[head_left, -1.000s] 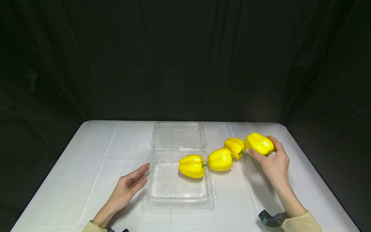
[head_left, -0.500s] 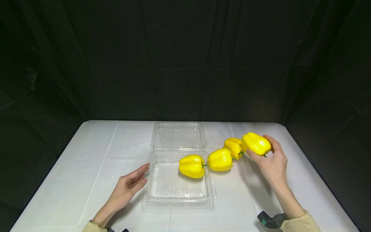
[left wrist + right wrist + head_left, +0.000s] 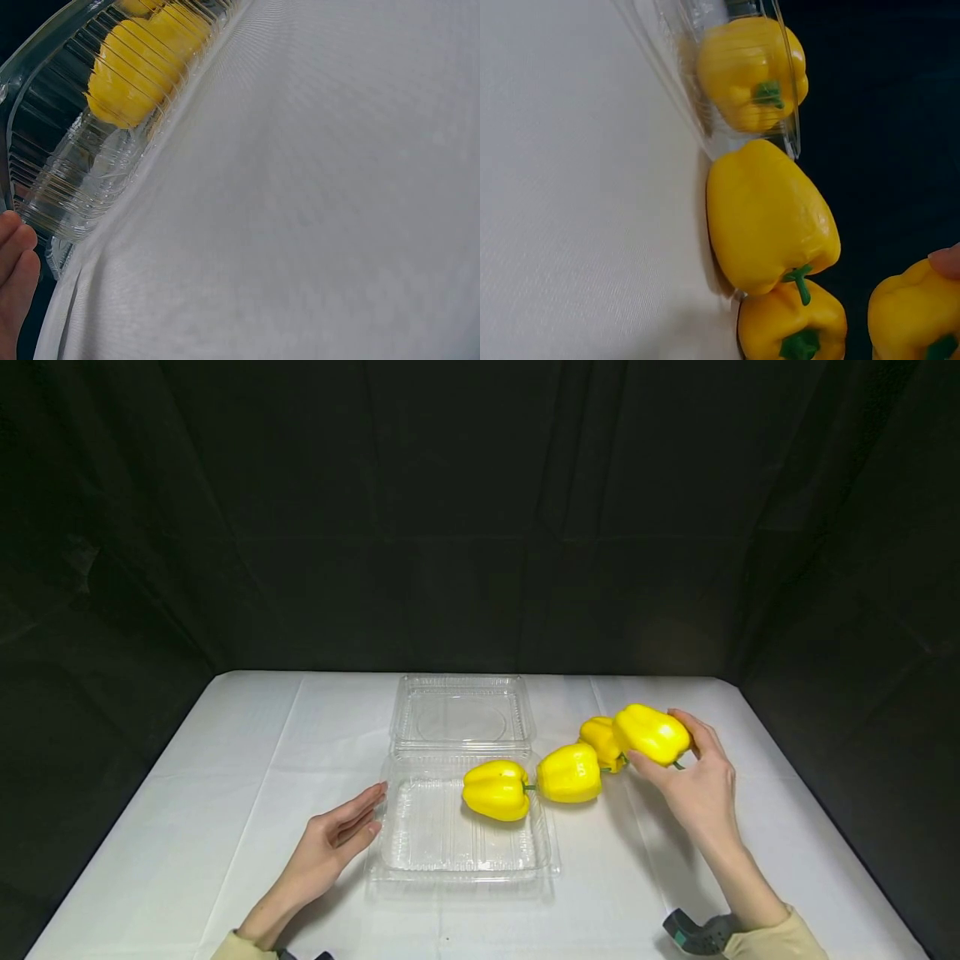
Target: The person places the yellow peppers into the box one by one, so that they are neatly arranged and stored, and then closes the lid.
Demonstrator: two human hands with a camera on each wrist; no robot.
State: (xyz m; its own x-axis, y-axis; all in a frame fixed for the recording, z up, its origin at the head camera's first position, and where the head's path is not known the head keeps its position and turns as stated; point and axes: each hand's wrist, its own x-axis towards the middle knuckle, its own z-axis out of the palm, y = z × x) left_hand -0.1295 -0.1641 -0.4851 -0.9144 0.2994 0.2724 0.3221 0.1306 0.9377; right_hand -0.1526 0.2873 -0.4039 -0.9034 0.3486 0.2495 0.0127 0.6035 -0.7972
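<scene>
My right hand (image 3: pixel 705 785) grips a yellow bell pepper (image 3: pixel 651 734) between thumb and fingers, raised over the table at the right. Partly behind it lies a second yellow pepper (image 3: pixel 597 737); a third (image 3: pixel 570 773) rests against the right side of a clear plastic clamshell box (image 3: pixel 420 852). Inside the box's base, toward its right wall, sits another pepper (image 3: pixel 496 790), its green stem pointing right. My left hand (image 3: pixel 330 847) holds nothing, its fingers extended with the tips right at the box's left edge. In the left wrist view its fingertips (image 3: pixel 16 255) show beside the ribbed wall.
The clamshell's lid (image 3: pixel 461 714) lies folded back behind its base. A white cloth covers the table (image 3: pixel 225 793), and dark curtains (image 3: pixel 480 527) stand at its back and sides.
My right hand has carried its pepper a little to the left, so that it now overlaps the pepper behind it in the head view. The left hand and the box have stayed put.
</scene>
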